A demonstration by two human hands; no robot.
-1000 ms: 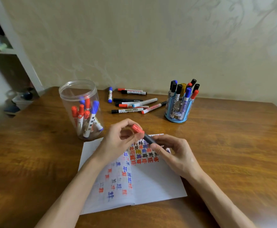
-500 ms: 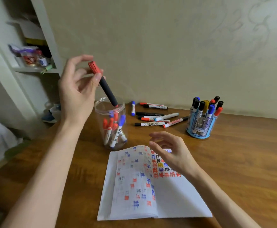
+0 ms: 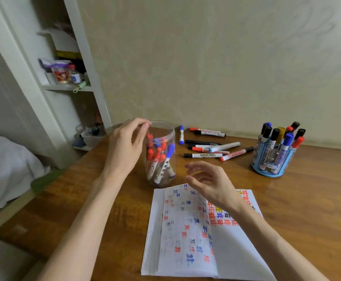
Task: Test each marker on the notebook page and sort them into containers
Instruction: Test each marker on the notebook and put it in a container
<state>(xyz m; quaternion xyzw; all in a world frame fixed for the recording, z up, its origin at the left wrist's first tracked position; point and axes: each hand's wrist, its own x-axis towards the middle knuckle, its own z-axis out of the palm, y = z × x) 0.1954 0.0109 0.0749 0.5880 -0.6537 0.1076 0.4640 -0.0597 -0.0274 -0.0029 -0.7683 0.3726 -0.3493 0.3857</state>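
A clear plastic jar (image 3: pixel 171 136) stands on the wooden table (image 3: pixel 307 199) and holds several red and blue capped markers. My left hand (image 3: pixel 125 147) hovers at the jar's left rim, fingers loosely bent and holding nothing. An open notebook (image 3: pixel 198 236) with red, blue and black test marks lies in front of me. Over its top edge floats my right hand (image 3: pixel 210 181), empty, with relaxed fingers. Several loose markers (image 3: pixel 210 149) lie by the wall. A blue holder (image 3: pixel 273 159) at the right is filled with upright markers.
A white shelf unit (image 3: pixel 64 86) with small items stands left of the table. A bed with white cover (image 3: pixel 5 171) lies at far left. The wall runs directly behind the table.
My left hand carried the red-capped black marker from the notebook up over the jar and let it go; the hand is now lower at the rim and empty. My right hand stayed above the notebook.
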